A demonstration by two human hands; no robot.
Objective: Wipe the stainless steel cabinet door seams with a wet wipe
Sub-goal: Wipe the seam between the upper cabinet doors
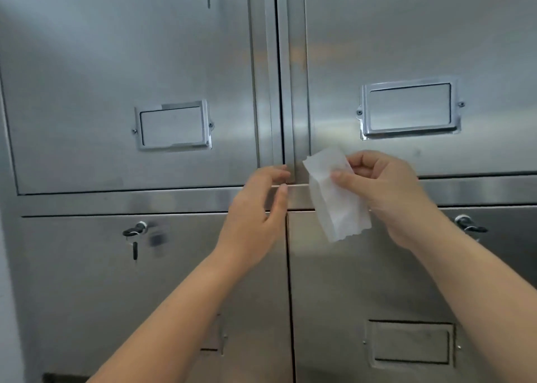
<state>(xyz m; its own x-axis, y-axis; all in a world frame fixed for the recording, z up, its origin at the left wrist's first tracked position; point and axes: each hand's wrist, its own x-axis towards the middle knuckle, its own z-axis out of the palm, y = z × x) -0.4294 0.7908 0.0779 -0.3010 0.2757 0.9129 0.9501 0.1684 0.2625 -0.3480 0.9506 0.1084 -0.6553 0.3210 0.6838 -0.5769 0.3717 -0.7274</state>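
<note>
Wet wipe (337, 208) hangs in front of the cabinet, just right of where the upper seam (280, 92) between the two top doors meets the horizontal rail (145, 202), and it is not pressed to the metal at this moment. The right hand (389, 190) pinches the wipe near its upper edge between thumb and curled fingers, so the white sheet droops, part unfolded, over the rail and the top of the lower right door. The left hand (255, 208) is raised beside it, just in front of the foot of the upper seam, its fingers loosely curved and thumb apart, holding nothing that I can make out. By my reading the wipe is only being opened out or readied, so the wiping proper is at an early stage or between strokes. No damp streak or clean band shows plainly along the upper seam or the lower seam (288, 266), though glare on the steel makes that hard to judge. All the seams in view, vertical and horizontal, appear left to do. A key (135, 237) hangs in the lower left door's lock, near the line a horizontal stroke would follow.
</note>
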